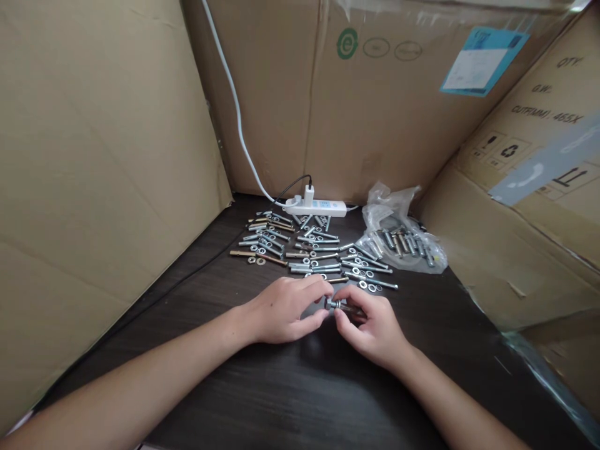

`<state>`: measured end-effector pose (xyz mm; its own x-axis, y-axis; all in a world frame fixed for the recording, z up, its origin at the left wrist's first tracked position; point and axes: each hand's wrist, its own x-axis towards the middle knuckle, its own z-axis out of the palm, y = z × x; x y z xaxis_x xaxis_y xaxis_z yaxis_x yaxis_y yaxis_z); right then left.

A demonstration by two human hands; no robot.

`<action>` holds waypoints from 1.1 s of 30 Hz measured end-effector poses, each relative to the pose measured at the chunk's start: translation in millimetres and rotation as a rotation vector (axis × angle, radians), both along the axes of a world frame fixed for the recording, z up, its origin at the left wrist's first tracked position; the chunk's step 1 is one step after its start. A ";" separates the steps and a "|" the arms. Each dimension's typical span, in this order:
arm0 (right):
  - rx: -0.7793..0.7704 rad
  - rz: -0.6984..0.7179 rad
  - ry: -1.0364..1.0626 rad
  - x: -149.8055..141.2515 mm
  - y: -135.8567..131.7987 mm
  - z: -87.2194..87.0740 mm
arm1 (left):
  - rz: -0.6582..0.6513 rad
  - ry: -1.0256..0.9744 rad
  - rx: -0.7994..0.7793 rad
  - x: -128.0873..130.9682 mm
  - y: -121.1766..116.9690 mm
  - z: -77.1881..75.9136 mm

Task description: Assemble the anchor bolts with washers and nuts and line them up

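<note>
Between my two hands, above the dark tabletop, is an expansion bolt with a hex head or nut at its left end and washers near its middle. My left hand pinches that left end between thumb and fingertips. Thumb and fingers of my right hand are closed round the sleeve part, which they partly hide. Just beyond my hands lie several rows of loose bolts, with washers and nuts scattered among them.
A clear plastic bag with more bolts lies at the right. Behind the rows stands a white power strip with a plugged-in adapter. A black cable crosses the table's left side. Cardboard boxes wall in the back and both sides.
</note>
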<state>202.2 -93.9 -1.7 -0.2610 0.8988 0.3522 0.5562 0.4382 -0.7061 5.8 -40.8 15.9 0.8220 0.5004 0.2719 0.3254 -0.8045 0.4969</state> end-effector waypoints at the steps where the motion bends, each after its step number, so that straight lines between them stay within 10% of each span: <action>1: 0.001 0.003 0.001 0.0 0.1 0.0 | 0.001 0.005 0.002 0.1 0.1 0.0; 33: -0.021 0.016 -0.007 -1.3 -0.1 2.0 | 0.018 0.044 0.012 1.3 1.0 -0.7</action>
